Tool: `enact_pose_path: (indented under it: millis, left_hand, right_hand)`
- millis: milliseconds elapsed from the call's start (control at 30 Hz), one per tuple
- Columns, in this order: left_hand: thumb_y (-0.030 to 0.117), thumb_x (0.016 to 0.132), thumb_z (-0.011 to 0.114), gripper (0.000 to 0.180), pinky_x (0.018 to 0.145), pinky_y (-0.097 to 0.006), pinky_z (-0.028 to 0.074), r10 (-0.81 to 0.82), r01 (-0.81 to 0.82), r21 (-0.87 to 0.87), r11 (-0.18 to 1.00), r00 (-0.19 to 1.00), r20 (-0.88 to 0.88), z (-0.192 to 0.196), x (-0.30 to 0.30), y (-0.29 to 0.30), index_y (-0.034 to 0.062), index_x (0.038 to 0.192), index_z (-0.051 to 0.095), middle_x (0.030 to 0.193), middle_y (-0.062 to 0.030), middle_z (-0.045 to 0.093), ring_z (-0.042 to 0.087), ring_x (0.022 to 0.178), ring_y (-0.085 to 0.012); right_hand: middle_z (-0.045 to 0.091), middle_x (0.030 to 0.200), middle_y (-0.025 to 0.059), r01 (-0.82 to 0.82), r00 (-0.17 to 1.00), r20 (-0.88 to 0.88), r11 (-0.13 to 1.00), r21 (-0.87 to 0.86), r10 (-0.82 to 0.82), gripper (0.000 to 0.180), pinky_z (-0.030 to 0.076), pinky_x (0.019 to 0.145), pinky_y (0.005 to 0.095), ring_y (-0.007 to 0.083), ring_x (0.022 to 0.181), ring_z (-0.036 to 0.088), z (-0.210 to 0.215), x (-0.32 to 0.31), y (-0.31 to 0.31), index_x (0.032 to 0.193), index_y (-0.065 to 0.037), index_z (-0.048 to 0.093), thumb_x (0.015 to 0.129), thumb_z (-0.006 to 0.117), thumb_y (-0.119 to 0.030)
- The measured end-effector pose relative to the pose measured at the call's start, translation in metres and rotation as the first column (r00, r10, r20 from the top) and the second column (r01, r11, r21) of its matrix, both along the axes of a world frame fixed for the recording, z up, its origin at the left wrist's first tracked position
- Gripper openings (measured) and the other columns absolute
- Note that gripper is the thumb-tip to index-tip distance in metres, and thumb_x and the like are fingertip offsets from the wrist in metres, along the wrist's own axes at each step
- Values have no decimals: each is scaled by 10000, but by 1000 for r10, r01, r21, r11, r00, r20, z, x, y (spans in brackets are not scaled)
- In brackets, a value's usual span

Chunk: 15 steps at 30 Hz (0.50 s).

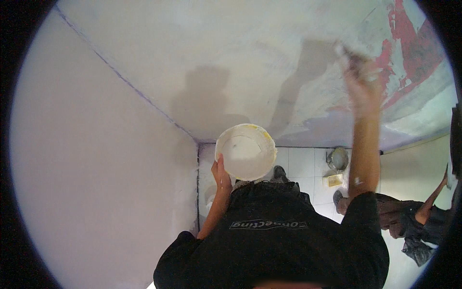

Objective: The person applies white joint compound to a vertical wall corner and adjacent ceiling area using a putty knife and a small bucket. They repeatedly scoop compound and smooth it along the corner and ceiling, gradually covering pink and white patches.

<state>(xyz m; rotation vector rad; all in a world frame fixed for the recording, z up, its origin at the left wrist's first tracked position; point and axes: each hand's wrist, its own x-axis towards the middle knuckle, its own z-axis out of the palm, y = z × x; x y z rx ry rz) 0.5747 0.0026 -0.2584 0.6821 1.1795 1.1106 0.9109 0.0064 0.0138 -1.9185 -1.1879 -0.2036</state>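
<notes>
My left hand (221, 176) grips the rim of a round white bucket (222, 144), with the thumb over the edge. White paste lies inside the bucket, and yellowish smears mark its rim. High on the right, my right hand (364, 89) is raised against the wall (260, 62), blurred by motion. Its fingers close round a dark, flat scraper (356, 59), smeared too much to show its details. White paste spots my right forearm. The wall has pale, patchy coating, with reddish bare patches (409, 53) to the right of this hand.
A plain side wall (96, 168) meets the worked wall at a corner on the left. On the tiled floor (301, 161) stand a grey bucket (339, 159) and a small yellowish container (334, 180). Another person (399, 214) works at the right, an arm raised to the wall.
</notes>
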Motion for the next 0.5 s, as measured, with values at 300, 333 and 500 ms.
enact_pose_path:
  millis: [300,333,500]
  left_hand:
    - [365,909,490,517,809,-302,443,-89,88,-38,995,996,-9,-13,-73,24,-102,1130,515,1027,-150,600,569,920,-197]
    - [365,910,487,519,814,-302,441,-91,89,-73,993,996,-15,-14,-78,24,-102,1135,513,1034,-150,597,566,929,-197]
    - [367,910,484,514,813,-304,438,-64,63,11,998,998,25,-18,-89,30,-97,1128,517,1038,-146,594,562,930,-196]
  right_hand:
    - [632,878,133,240,891,401,971,-15,-214,281,480,692,352,239,817,612,-12,-60,-37,1035,-19,579,865,508,-231]
    - [634,856,121,373,792,556,920,-117,-251,239,490,639,346,233,786,617,-44,-69,-45,984,-30,595,858,509,-213]
    - [627,967,134,-170,875,-479,972,-162,73,345,464,803,350,236,883,598,-188,-118,13,1021,-20,600,800,662,-277]
